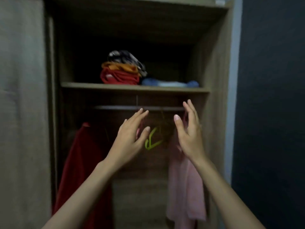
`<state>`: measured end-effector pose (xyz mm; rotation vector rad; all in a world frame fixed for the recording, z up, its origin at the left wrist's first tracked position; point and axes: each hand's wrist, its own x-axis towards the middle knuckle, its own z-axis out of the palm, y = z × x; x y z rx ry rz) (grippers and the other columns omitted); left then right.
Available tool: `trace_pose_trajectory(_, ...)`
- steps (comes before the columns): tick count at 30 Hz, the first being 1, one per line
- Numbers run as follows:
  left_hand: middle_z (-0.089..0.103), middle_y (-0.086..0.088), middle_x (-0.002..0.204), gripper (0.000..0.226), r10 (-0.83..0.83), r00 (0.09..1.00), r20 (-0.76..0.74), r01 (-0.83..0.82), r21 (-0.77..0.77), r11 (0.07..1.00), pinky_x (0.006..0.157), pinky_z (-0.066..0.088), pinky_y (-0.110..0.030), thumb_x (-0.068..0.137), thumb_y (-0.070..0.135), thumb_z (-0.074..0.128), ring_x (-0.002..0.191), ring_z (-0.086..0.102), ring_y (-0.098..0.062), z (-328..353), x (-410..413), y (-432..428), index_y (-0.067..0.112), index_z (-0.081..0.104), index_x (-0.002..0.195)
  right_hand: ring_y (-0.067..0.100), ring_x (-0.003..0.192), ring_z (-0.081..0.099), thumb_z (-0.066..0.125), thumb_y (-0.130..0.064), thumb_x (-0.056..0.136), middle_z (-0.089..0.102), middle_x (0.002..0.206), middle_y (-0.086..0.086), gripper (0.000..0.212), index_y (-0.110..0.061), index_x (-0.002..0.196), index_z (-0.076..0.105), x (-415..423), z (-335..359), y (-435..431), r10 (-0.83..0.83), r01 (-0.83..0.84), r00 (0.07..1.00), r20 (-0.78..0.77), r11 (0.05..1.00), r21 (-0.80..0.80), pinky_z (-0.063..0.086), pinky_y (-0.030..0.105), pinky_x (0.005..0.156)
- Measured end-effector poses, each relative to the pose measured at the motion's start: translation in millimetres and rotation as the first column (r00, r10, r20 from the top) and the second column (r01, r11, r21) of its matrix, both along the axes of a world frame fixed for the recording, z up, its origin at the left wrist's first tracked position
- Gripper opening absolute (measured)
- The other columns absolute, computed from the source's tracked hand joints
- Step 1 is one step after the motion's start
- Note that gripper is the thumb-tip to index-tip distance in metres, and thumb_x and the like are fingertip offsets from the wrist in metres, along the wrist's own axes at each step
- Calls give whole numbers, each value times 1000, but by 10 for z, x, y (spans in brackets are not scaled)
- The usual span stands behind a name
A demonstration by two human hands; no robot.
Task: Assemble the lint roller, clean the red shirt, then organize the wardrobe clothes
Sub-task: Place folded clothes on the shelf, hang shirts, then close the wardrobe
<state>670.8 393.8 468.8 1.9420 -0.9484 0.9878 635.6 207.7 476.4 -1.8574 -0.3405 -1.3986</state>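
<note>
Both of our hands are raised with fingers spread and nothing held, our left hand (130, 138) and right hand (189, 134) either side of a green hanger (152, 141) below the rail (115, 107). We see the red shirt (82, 159) hanging at the wardrobe's (214, 80) left, a pink garment (184, 187) at its right, and folded clothes (122, 75) on the shelf (99, 85) above.

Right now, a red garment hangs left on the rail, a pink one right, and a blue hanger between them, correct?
No: the hanger between them is yellow-green, not blue, as the head view shows. The red garment does hang left on the rail, the pink one right.
</note>
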Motion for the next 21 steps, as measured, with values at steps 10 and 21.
trace_pose_trajectory(10,35,2,153,54,225,940,255,-176,-202,963,115,29,-49,94,39,43,143,28,-8,1326,987,451,26,37,145,11,144,19,45,-36,98,21,158,-3,53,-20,147,30,1343,1320,300,145,-129,987,76,974,-185,19,45,118)
trace_pose_trajectory(21,38,-5,152,49,405,904,139,-385,-147,911,109,32,-36,102,39,37,139,37,-21,2347,1610,526,21,33,148,29,140,29,10,-66,92,31,154,8,67,-31,148,23,2125,2092,485,11,-64,972,-236,973,-220,28,53,111)
